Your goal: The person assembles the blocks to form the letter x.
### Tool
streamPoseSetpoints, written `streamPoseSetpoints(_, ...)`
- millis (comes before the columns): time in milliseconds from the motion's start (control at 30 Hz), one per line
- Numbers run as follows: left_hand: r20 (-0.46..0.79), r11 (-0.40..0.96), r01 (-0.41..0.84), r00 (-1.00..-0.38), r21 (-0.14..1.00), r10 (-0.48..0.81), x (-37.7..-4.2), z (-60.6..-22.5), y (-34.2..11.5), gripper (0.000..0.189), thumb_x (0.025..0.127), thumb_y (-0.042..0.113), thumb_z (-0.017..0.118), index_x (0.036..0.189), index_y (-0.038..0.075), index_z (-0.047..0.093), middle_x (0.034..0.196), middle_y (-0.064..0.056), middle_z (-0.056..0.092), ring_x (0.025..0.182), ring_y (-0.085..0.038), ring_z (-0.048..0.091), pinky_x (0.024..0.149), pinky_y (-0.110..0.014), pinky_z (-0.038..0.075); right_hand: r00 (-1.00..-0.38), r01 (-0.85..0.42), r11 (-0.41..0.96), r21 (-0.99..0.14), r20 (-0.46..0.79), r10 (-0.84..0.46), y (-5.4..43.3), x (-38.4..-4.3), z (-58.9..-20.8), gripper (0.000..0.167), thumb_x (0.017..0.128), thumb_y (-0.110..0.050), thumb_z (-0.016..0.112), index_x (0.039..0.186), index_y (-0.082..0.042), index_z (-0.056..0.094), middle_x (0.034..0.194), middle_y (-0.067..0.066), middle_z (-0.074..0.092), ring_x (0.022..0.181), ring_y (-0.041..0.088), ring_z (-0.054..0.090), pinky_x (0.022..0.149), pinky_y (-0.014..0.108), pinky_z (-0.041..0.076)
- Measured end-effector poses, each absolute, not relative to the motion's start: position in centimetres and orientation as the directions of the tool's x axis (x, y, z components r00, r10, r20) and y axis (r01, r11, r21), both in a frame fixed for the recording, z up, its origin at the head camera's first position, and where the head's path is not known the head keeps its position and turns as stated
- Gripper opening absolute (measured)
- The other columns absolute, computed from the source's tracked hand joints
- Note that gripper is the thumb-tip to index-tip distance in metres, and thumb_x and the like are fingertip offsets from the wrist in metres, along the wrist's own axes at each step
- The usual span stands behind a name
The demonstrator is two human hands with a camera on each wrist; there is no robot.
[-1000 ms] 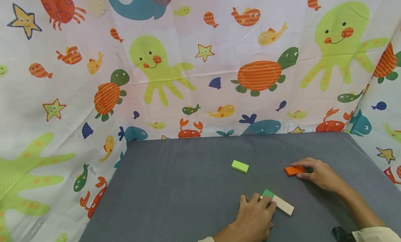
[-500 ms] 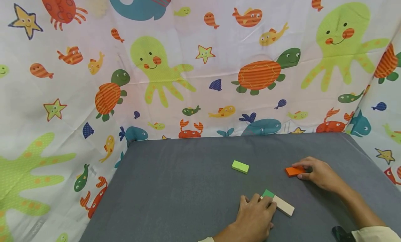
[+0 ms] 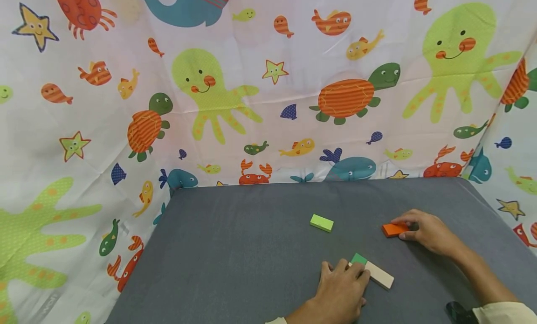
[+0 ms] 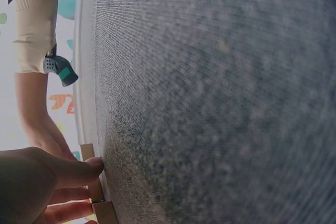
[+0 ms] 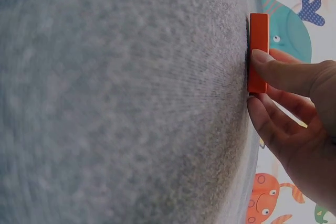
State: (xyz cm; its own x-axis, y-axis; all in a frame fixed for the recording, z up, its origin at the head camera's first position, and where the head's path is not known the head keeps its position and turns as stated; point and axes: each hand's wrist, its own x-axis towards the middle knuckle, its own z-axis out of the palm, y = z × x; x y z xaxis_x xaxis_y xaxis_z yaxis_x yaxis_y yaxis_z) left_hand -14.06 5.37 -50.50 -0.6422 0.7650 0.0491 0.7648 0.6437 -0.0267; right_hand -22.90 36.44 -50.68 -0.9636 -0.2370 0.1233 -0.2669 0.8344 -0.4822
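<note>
My right hand (image 3: 428,233) pinches an orange block (image 3: 393,229) lying on the grey table. In the right wrist view the thumb presses the near face of this orange block (image 5: 258,24), with fingers behind it. My left hand (image 3: 340,291) is bent over a cream block (image 3: 381,275) and a green block (image 3: 359,258) that lie against each other. Seen from the left wrist, the thumb (image 4: 89,169) lies along one side of a light tan block (image 4: 86,151), fingers on the other; a second tan block (image 4: 105,213) adjoins it. The left hand partly hides these blocks.
A lime green block (image 3: 321,223) lies by itself farther back, between the hands. The grey cloth-covered table (image 3: 235,249) ends at a curtain (image 3: 251,49) printed with sea animals. A dark wrist device (image 3: 459,313) shows by the right cuff.
</note>
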Motion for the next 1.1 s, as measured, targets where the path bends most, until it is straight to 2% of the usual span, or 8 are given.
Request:
streamPoseSetpoints(333, 0.044, 0.647, 0.762, -0.646, -0.035, 0.762, -14.1, -50.5, 5.4, 0.051, 0.1, 0.048, 0.071, 0.147, 0.03, 0.062, 0.148, 0.015, 0.054, 0.121, -0.008, 0.053, 0.087, -0.044, 0.043, -0.945, -0.328, 0.818, -0.472, 0.156, -0.288, 36.4, -22.8, -50.4, 0.032, 0.082, -0.013, 0.091, 0.113, -0.013, 0.082, 0.107, 0.001, 0.073, 0.091, 0.015, 0.06, 0.078, 0.036, 0.051)
streamPoseSetpoints(700, 0.033, 0.649, 0.76, -0.648, -0.034, 0.761, -13.9, -50.5, 5.4, 0.052, 0.101, 0.048, 0.071, 0.148, 0.03, 0.062, 0.149, 0.015, 0.054, 0.122, -0.008, 0.053, 0.087, -0.044, 0.044, -0.927, -0.375, 0.789, -0.487, 0.18, -0.33, 35.9, -22.8, -49.8, 0.032, 0.082, -0.011, 0.09, 0.113, -0.015, 0.081, 0.111, 0.001, 0.074, 0.093, 0.014, 0.063, 0.078, 0.034, 0.056)
streamPoseSetpoints(933, 0.039, 0.654, 0.755, -0.653, -0.048, 0.757, -13.8, -50.4, 5.4, 0.052, 0.101, 0.049, 0.07, 0.148, 0.03, 0.061, 0.15, 0.015, 0.053, 0.123, -0.008, 0.053, 0.088, -0.044, 0.044, -0.931, -0.358, 0.778, -0.516, 0.134, -0.339, 35.2, -22.7, -49.2, 0.032, 0.085, -0.011, 0.089, 0.115, -0.014, 0.081, 0.113, 0.003, 0.073, 0.097, 0.019, 0.066, 0.08, 0.036, 0.059)
streamPoseSetpoints(1100, 0.062, 0.651, 0.757, -0.648, -0.053, 0.759, -13.8, -50.5, 5.4, 0.053, 0.1, 0.048, 0.071, 0.148, 0.028, 0.061, 0.149, 0.014, 0.054, 0.123, -0.009, 0.054, 0.088, -0.045, 0.045, -0.913, -0.403, 0.765, -0.503, 0.16, -0.376, 34.9, -22.7, -49.0, 0.031, 0.085, -0.012, 0.089, 0.114, -0.017, 0.082, 0.112, -0.001, 0.073, 0.096, 0.014, 0.065, 0.079, 0.033, 0.058)
